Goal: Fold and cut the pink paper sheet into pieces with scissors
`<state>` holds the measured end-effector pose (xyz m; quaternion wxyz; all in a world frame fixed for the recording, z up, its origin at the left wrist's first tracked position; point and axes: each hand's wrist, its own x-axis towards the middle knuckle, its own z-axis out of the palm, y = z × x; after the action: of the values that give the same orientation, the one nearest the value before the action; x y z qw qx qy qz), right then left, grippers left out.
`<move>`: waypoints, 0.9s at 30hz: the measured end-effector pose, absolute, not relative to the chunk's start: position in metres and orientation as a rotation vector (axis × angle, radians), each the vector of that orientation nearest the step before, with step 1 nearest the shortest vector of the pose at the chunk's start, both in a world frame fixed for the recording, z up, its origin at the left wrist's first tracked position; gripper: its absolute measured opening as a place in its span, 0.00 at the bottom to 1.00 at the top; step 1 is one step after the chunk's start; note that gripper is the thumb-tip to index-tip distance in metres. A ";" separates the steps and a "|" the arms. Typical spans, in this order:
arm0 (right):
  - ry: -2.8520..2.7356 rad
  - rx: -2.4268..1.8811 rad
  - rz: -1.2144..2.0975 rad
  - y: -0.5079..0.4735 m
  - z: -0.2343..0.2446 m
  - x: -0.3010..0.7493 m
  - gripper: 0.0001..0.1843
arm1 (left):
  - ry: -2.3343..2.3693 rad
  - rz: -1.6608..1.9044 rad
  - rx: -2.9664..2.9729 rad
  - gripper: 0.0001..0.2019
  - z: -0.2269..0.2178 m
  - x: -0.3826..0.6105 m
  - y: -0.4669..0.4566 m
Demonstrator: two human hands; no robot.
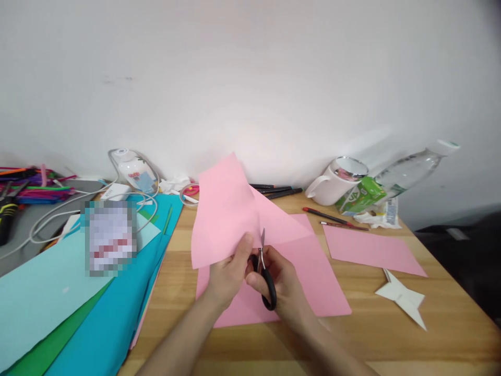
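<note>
Right grip (287, 277) was wrapped round the handles of the black scissors (270, 288), and my left grip (229, 274) pinched a raised pink sheet (223, 219) at its edge beside the blades. From my remote view, the cutting seemed unfinished; how far any cut ran, I couldn't tell. More pink paper (319, 279) lay beneath on the counter (176, 277). Farther right, a white paper star (406, 297) and a separate pink strip (371, 250) already lay apart.

Your left hand (230, 274) and right hand (284, 279) close together, both gripping.
Your left forearm (183, 330) and right forearm (326, 342) slant inward from below; your left thumb (245, 246) lies on top, pointing up, while your right thumb (257, 282) and fingers (276, 257) curl inward.
</note>
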<state>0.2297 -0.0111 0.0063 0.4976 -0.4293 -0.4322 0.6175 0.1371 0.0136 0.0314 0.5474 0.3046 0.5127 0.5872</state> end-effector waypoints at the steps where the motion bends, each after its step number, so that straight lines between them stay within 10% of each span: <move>1: -1.045 -1.039 1.496 -0.011 0.006 0.230 0.21 | 1.221 1.395 0.717 0.11 0.031 0.137 0.014; 27: -1.044 -1.094 1.491 -0.010 0.004 0.229 0.21 | 1.288 1.217 0.764 0.16 0.032 0.131 0.014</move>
<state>0.2292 -0.0101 0.0043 0.4872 -0.4499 -0.4292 0.6132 0.1313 0.0140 0.0317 0.5694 0.3255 0.5487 0.5184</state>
